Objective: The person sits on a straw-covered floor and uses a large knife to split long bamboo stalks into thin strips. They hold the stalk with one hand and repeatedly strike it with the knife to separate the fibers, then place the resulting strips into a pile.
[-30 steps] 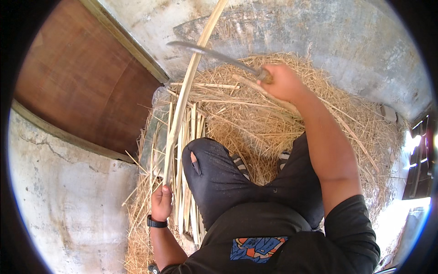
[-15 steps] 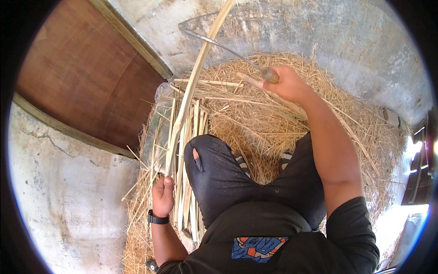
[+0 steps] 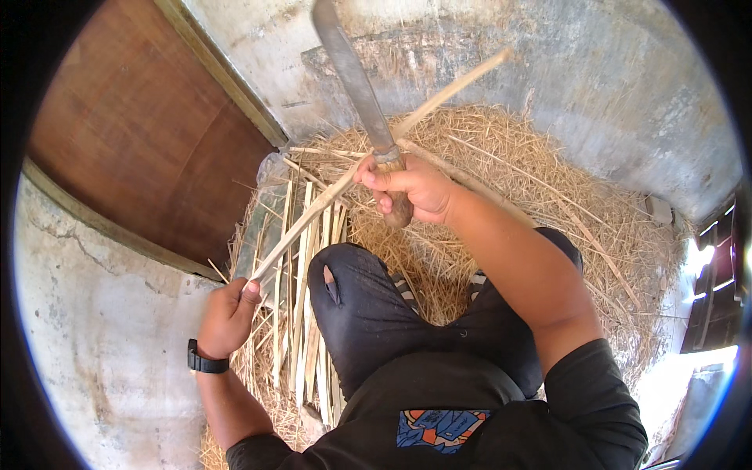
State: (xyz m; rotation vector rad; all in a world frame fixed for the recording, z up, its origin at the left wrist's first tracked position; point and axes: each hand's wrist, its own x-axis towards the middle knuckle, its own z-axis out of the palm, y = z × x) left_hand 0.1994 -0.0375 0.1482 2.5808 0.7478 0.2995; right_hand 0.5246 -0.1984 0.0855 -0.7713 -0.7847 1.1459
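Note:
My left hand (image 3: 229, 315), a dark watch on its wrist, is closed round the near end of a long, pale split strip (image 3: 301, 223) that looks like bamboo or wood. The strip slants up to the far right, past my right hand (image 3: 415, 192). That hand grips the wooden handle of a machete (image 3: 348, 74), its broad blade pointing up and away. The strip runs against my right fingers; whether they pinch it too I cannot tell. Below, several similar pale strips (image 3: 309, 290) lie side by side left of my knee.
Straw and shavings (image 3: 540, 172) cover the ground around my feet. A thicker stick (image 3: 470, 180) lies beyond my knees. A brown door panel (image 3: 149, 141) stands at left, a stained wall (image 3: 595, 86) ahead, and a small block (image 3: 659, 209) by the wall at right.
My right hand has come left and nearer with the machete, whose blade now points up. My left hand has moved left, and the strip's far end has swung right.

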